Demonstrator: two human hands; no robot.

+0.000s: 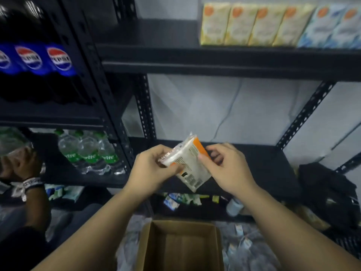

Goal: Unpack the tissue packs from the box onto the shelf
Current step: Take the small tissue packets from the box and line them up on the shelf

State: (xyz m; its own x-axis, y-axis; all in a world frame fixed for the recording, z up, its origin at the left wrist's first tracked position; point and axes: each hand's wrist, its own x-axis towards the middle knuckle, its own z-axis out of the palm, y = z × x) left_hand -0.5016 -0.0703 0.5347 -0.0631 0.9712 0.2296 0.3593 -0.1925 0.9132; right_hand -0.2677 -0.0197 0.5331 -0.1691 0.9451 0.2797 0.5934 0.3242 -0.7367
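Nearest to me is the cardboard box [180, 249], open at the top, its inside bare as far as I can see. Above the box I hold one tissue pack [188, 165], white with an orange end, tilted in the air in front of the shelf [254, 159]. My left hand [156, 165] grips the pack's clear-wrapped end with curled fingers; my right hand [224, 167] pinches its orange edge between thumb and fingers. Higher than the box, on the upper shelf board [214, 55], a row of yellow tissue packs [252, 24] stands upright, with blue tissue packs [332, 28] just beside them. Left of the box, cola bottles [35, 59] and green-labelled bottles [88, 151] fill another rack.
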